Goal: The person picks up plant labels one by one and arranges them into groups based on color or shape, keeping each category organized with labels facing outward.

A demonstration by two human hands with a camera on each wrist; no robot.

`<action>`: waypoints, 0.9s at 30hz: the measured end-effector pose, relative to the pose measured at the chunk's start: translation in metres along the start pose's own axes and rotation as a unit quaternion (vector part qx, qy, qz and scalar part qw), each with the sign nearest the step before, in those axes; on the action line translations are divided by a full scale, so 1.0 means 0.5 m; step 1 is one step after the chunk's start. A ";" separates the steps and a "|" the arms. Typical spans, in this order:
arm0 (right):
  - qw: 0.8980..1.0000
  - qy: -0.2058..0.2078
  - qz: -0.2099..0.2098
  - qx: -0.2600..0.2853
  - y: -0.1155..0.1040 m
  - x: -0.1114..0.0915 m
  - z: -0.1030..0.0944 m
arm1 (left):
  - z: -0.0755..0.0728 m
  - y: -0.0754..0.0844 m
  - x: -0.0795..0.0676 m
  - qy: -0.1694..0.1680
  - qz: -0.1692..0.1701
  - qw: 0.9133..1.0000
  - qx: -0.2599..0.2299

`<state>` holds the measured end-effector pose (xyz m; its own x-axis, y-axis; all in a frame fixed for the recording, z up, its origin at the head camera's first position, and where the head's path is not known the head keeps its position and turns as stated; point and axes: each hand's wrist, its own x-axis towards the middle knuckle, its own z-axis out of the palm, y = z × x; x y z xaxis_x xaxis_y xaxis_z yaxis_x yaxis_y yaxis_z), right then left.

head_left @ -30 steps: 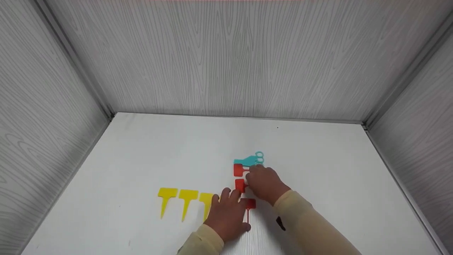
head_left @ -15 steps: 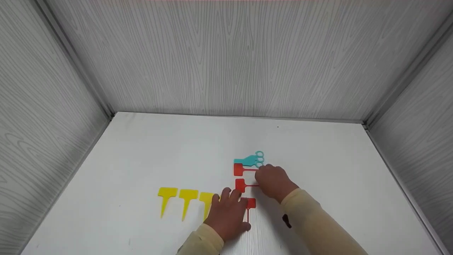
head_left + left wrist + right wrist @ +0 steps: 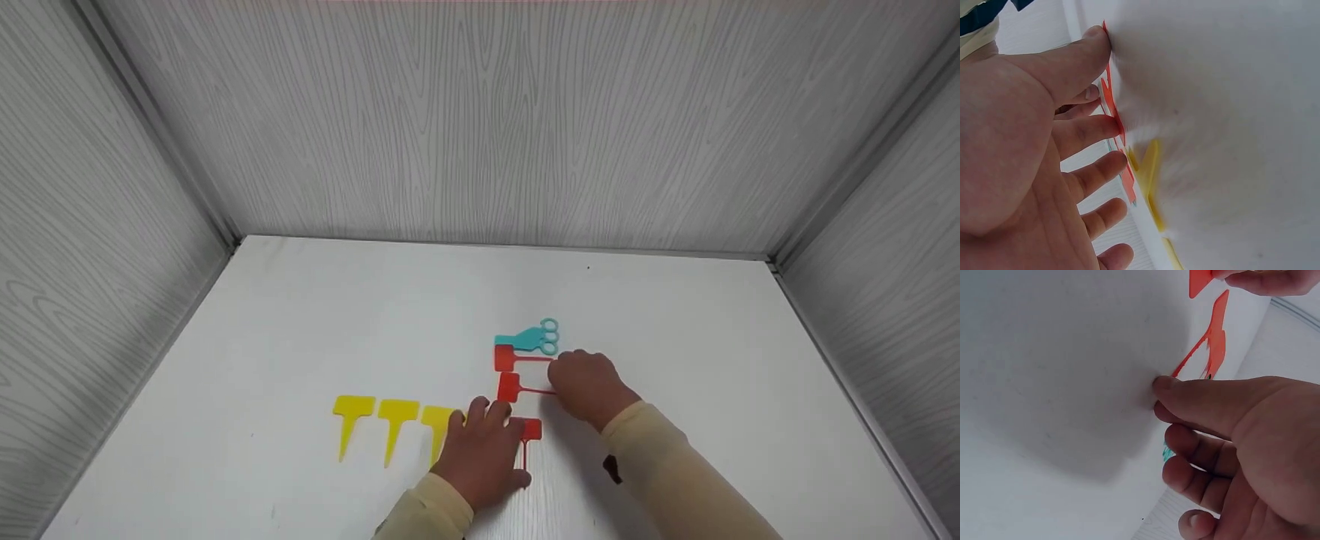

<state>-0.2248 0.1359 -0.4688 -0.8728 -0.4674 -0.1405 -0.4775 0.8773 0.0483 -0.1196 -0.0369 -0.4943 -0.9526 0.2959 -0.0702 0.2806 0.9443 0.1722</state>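
Between thumb and forefinger, my right hand (image 3: 592, 386) pinches the stem end of a red T-shaped plant label (image 3: 509, 388) lying sideways. Just beyond it lies a second red label (image 3: 505, 358), parallel, its stem pointing right. A third red label (image 3: 532, 430) lies stem toward me, partly under my left hand (image 3: 484, 454). That hand's fingers are spread; in the left wrist view its thumb (image 3: 1095, 42) is at the stem tip and the forefinger (image 3: 1098, 132) at the head. Several yellow T-shaped labels (image 3: 398, 410) form a row to its left, the rightmost partly covered.
A flat teal piece (image 3: 529, 339) with several small rings along its right end lies against the farthest red label. The white tabletop (image 3: 360, 315) is enclosed by grey wood-grain panels (image 3: 480, 135) at the back and both sides.
My right hand has slid right along the stems to their ends. The middle red label has shifted slightly away from me, nearer the far one. My left hand has stayed in place.
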 end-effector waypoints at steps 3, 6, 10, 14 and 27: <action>1.000 -0.002 -0.004 -0.005 0.000 0.003 0.001 | -0.005 0.001 -0.001 -0.003 0.001 1.000 -0.002; 1.000 -0.004 -0.005 -0.008 0.000 0.005 0.003 | -0.006 0.000 -0.001 -0.004 0.001 1.000 -0.004; 1.000 -0.008 -0.011 -0.005 -0.002 0.006 0.003 | -0.004 -0.001 -0.002 -0.005 0.000 1.000 -0.001; 1.000 -0.008 -0.010 -0.011 -0.005 0.005 0.003 | -0.001 -0.003 -0.001 -0.004 0.004 1.000 0.003; 0.995 0.021 -0.048 0.084 -0.054 0.045 0.021 | 0.004 -0.005 0.002 -0.011 0.010 1.000 0.008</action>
<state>-0.2304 0.1027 -0.4839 -0.8292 -0.5509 -0.0943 -0.5384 0.8326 -0.1302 -0.1214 -0.0388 -0.4967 -0.9441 0.3173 -0.0894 0.3011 0.9404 0.1581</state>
